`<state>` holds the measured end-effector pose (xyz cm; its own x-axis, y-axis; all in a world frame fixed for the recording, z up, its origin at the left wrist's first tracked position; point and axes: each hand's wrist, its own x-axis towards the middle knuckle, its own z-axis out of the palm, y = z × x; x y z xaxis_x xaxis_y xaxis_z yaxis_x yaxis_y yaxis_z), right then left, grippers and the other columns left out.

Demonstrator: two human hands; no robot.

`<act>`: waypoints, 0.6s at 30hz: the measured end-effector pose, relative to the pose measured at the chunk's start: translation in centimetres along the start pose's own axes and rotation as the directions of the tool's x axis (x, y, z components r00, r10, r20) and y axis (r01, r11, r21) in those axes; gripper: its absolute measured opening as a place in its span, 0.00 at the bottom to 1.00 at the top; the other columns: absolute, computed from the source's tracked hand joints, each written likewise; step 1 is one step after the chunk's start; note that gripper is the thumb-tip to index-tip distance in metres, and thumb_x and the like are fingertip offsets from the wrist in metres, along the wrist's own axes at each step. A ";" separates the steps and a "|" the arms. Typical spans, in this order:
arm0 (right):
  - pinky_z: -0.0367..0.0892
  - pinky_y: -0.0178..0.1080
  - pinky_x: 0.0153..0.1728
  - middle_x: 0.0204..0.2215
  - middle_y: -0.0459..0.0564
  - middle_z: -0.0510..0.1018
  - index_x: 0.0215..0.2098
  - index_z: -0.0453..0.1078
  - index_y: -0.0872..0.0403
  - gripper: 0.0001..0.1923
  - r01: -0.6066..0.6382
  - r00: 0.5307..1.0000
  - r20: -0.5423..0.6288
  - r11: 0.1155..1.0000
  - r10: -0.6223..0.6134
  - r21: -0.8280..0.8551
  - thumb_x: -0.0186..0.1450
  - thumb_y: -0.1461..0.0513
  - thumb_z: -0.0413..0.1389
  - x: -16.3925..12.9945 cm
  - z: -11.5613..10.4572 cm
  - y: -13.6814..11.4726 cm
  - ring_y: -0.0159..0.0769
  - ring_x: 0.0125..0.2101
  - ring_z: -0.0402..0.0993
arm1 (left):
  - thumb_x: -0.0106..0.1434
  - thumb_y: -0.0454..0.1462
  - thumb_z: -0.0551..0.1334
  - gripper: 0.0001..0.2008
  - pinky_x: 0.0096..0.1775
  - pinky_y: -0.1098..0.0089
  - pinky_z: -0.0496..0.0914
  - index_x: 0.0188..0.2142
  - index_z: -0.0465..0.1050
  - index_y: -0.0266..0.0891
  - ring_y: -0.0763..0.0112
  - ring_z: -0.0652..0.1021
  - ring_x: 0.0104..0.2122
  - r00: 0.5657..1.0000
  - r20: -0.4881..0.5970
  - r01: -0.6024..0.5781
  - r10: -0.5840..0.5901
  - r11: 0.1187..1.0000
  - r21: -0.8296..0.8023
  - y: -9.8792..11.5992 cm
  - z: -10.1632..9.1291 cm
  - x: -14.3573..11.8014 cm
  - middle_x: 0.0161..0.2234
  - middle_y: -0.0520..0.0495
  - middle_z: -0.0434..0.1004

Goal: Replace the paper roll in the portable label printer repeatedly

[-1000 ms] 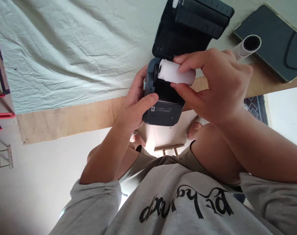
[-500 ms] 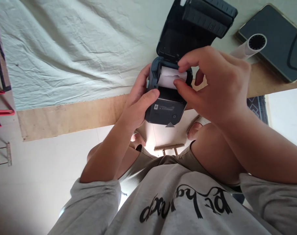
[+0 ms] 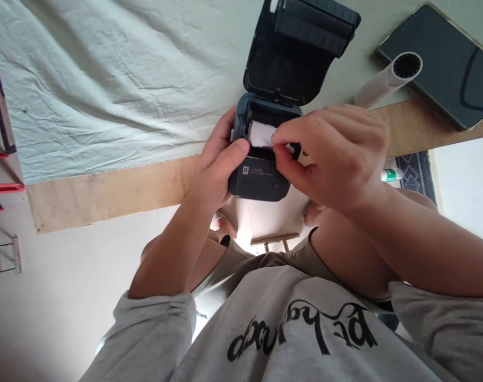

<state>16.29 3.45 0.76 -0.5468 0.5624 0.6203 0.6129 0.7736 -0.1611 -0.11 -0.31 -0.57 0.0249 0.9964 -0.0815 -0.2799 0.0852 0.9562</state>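
Note:
A dark portable label printer (image 3: pixel 257 180) is held near the table's front edge, its black lid (image 3: pixel 293 58) swung up and back. My left hand (image 3: pixel 221 164) grips the printer's left side, the thumb lying on the top face. Inside the open compartment is a white paper roll (image 3: pixel 261 134). My right hand (image 3: pixel 333 148) pinches the paper at the roll's right side between thumb and forefinger. Those fingers and the hand hide the roll's right end and part of the printer's right edge.
A pale green cloth (image 3: pixel 126 79) covers the wooden table (image 3: pixel 114 196). At the right lie a dark phone (image 3: pixel 444 69) and a white tube (image 3: pixel 377 87). A bottle (image 3: pixel 391 175) shows below the table edge, beside a patterned mat (image 3: pixel 419 178). Red-framed items stand far left.
The printer has shifted slightly left in view. My right thumb and forefinger have closed on the paper, and its loose edge has come down toward the compartment's front.

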 end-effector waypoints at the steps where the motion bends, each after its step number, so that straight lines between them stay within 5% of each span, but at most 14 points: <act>1: 0.57 0.32 0.29 0.24 0.41 0.71 0.33 0.64 0.51 0.06 0.016 1.000 0.005 1.000 -0.016 0.022 0.61 0.63 0.47 -0.1 0.0 -0.1 0.23 0.25 0.64 | 0.57 0.46 0.56 0.18 0.51 0.68 0.69 0.45 0.65 0.42 0.65 0.69 0.54 1.000 0.005 -0.008 0.008 1.000 0.001 0.0 0.0 0.0 0.42 0.49 0.72; 5: 0.58 0.32 0.30 0.26 0.41 0.73 0.32 0.66 0.52 0.08 0.045 0.996 0.079 0.996 -0.051 0.073 0.62 0.63 0.45 -0.3 0.2 -0.4 0.22 0.27 0.65 | 0.56 0.46 0.58 0.18 0.47 0.70 0.70 0.44 0.65 0.42 0.68 0.73 0.48 1.000 0.017 -0.018 0.018 1.000 0.025 -0.1 -0.1 0.1 0.40 0.49 0.72; 11: 0.58 0.31 0.27 0.25 0.40 0.71 0.32 0.64 0.52 0.04 0.082 0.996 0.001 0.964 -0.085 0.254 0.59 0.62 0.50 0.0 -0.1 -0.3 0.22 0.26 0.63 | 0.52 0.40 0.62 0.20 0.42 0.73 0.70 0.45 0.64 0.46 0.70 0.74 0.43 1.000 0.006 0.023 -0.023 0.997 0.068 -0.2 -0.5 0.0 0.42 0.51 0.71; 14: 0.59 0.29 0.26 0.24 0.41 0.68 0.32 0.62 0.54 0.04 -0.045 0.998 -0.028 0.939 0.058 0.341 0.57 0.63 0.51 0.2 -0.5 -0.1 0.19 0.24 0.60 | 0.51 0.39 0.62 0.26 0.39 0.72 0.71 0.50 0.60 0.48 0.68 0.75 0.43 0.998 0.031 0.044 -0.046 0.996 0.078 -0.6 -0.9 0.0 0.46 0.50 0.69; 18: 0.60 0.28 0.25 0.32 0.45 0.65 0.36 0.59 0.54 0.09 -0.257 0.945 -0.090 0.881 0.316 0.397 0.58 0.60 0.49 0.2 -0.5 0.7 0.19 0.28 0.61 | 0.42 0.39 0.67 0.43 0.34 0.72 0.72 0.56 0.48 0.56 0.68 0.75 0.40 0.991 0.108 -0.090 0.083 0.994 0.063 -2.0 -1.9 0.5 0.48 0.50 0.67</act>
<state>16.87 3.99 1.16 -0.2716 0.7493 0.6040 0.4542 0.6531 -0.6059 -1.41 -0.01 -3.03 0.1052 0.9940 0.0291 -0.2200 -0.0053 0.9755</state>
